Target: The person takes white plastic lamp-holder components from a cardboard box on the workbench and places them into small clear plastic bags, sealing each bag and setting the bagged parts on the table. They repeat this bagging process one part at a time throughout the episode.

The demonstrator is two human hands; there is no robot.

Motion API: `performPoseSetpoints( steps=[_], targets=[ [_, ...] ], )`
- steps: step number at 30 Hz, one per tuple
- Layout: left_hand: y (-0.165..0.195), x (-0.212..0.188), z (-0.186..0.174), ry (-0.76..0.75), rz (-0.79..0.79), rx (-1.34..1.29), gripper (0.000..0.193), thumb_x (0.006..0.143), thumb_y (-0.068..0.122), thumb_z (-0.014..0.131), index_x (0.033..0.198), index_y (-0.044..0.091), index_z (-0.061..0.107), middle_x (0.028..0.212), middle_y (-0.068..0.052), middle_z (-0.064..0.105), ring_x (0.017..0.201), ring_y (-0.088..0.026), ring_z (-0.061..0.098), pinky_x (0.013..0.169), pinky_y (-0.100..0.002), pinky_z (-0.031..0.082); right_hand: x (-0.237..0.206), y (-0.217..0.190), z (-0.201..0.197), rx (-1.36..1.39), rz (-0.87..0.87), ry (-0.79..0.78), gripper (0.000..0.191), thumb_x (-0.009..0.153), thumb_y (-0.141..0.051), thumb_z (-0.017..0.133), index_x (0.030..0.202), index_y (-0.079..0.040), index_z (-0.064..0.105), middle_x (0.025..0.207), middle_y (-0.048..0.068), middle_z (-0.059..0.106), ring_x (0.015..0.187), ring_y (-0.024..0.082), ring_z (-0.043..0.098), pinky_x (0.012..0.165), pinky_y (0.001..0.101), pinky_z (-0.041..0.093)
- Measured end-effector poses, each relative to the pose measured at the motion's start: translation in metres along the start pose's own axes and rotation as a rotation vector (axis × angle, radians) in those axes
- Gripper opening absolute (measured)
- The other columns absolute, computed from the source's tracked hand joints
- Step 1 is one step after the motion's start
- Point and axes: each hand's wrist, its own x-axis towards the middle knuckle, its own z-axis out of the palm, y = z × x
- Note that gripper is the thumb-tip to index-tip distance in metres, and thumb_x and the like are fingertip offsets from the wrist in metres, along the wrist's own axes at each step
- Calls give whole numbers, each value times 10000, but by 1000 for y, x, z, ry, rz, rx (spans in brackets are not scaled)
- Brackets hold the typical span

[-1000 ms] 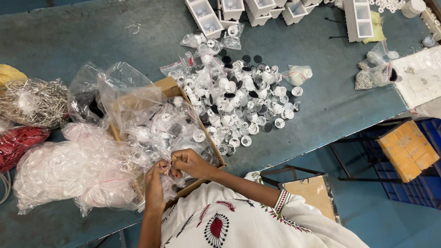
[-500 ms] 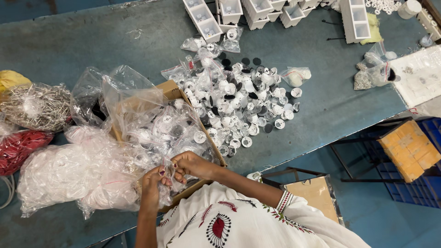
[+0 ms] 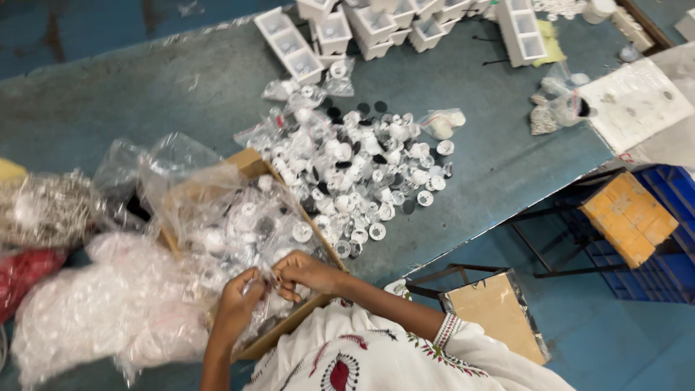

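Two hands (image 3: 271, 286) over cardboard box (image 3: 250, 165) | grey-blue table (image 3: 181, 87) | blue floor (image 3: 615, 340)

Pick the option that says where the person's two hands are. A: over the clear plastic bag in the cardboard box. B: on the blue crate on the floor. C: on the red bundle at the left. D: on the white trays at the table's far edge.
A: the left hand and right hand meet over the clear plastic bag that sits in the cardboard box, pinching something small between them.
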Motion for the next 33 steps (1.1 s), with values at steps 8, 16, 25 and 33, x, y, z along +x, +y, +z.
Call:
performPoseSetpoints(
  steps=[8, 16, 25, 33],
  targets=[
    [-35, 46, -12, 261, 267, 254, 170, 857, 77, 660, 736, 29, 551, 644, -17, 483, 632, -75, 439, 549, -270, 417, -235, -140, -176, -525, -721, 1251, 246, 994, -200, 589, 1114, -8, 684, 1005, 110, 676, 868, 215, 616, 792, 336, 518],
    [-15, 35, -8, 342, 276, 248, 294, 857, 79, 697, 696, 15, 459, 622, -30, 421, 617, -94, 387, 544, -291, 385, -502, -324, -200, 177, -1641, 1033, 370, 1209, -337, 360, 1233, -9, 529, 1125, 129, 564, 990, 216, 567, 911, 300, 455],
    [46, 6, 60, 312, 262, 268, 278, 842, 114, 737, 706, 38, 507, 619, -9, 485, 624, -84, 407, 560, -290, 398, -49, -55, -39, -415, -252, 117, 613, 1038, -225, 667, 1525, 13, 381, 1316, 161, 571, 1218, 216, 617, 1015, 401, 575],
    [27, -12, 27, 329, 251, 261, 285, 825, 113, 752, 686, 27, 519, 624, -17, 507, 623, -89, 432, 581, -282, 423, -9, -8, -11, -620, 38, 250, 429, 899, -155, 683, 1281, -91, 498, 803, 28, 614, 687, 125, 622, 584, 297, 536]
  ],
)
